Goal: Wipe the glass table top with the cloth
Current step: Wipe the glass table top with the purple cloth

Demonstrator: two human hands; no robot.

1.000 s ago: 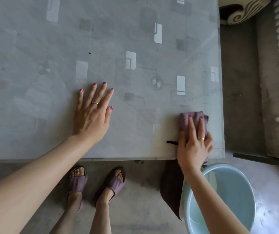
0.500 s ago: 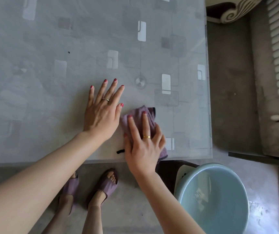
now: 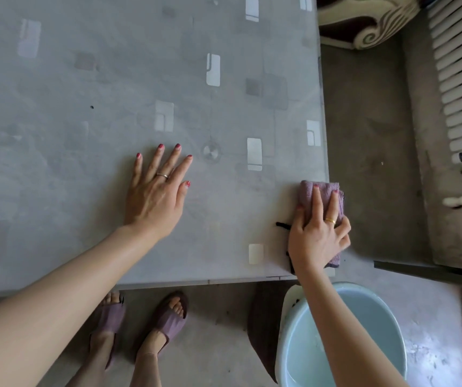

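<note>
The right hand (image 3: 319,233) presses the purple cloth (image 3: 322,196), partly hidden beneath it, at the glass surface (image 3: 84,79) edge, right of frame. The left hand (image 3: 154,196) lies flat, fingers spread, grip open.

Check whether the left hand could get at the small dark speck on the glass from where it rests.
Probably yes. The left hand lies flat and empty, and only bare glass table top separates it from the speck.

The right hand (image 3: 317,233) hides most of the cloth (image 3: 320,195) — and the glass table top (image 3: 84,79) and basin (image 3: 344,339) are cut by the picture's edges.
</note>
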